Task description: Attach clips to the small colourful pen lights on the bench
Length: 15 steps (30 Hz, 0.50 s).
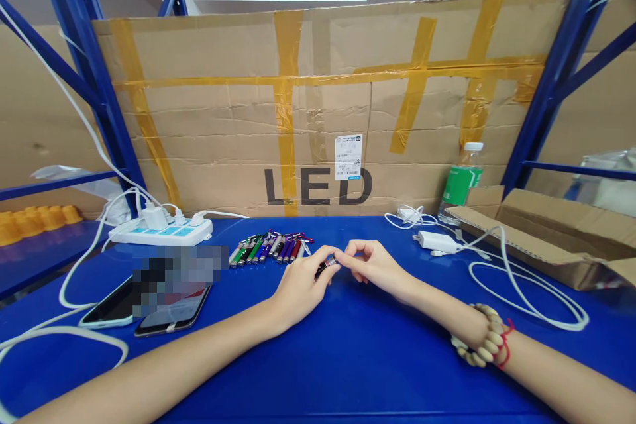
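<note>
We have two hands on one small dark pen-like item [326, 267] above the blue tabletop [318, 358]: our left hand [304, 281] is mostly closed, fingers curled around it, and our right hand [375, 267], half closed, pinches near its end. Just beyond and left of the left hand lies one row of colored metallic pens [268, 248], too crowded to count exactly. Farther left are two phones [173, 315]; right of the right hand, one bottle [462, 184] and one open box [546, 232].
</note>
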Tool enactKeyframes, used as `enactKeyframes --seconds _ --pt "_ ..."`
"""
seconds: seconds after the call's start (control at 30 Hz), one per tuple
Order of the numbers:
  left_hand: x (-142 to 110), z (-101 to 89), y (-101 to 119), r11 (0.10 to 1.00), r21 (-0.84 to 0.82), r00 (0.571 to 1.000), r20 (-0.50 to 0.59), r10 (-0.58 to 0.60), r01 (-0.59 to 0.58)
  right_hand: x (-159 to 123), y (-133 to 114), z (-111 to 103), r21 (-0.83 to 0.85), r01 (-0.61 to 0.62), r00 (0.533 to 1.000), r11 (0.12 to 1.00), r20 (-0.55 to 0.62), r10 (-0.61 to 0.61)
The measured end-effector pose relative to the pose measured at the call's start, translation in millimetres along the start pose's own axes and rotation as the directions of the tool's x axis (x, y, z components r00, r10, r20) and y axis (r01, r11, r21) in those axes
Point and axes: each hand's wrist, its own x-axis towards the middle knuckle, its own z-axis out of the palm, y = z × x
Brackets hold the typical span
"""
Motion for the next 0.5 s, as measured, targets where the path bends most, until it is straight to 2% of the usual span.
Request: enactKeyframes --seconds 0.23,0.33,0.5 --pt "0.7 3.7 -3.6 0.996 -0.09 1.0 0.005 -0.014 0.014 0.8 2.7 -2.6 -0.077 0.055 0.998 0.996 -0.006 -0.056" --pt "1.1 4.3 -4.4 0.994 -0.107 1.0 0.0 -0.01 0.01 0.3 0.6 -4.7 -0.116 0.061 0.997 0.991 -0.046 -0.066" --pt "1.8 3.1 -3.3 0.993 -0.117 1.0 -0.01 -0.002 0.0 -1.7 -4.6 -7.8 -0.113 0.127 0.989 0.985 -0.06 -0.135"
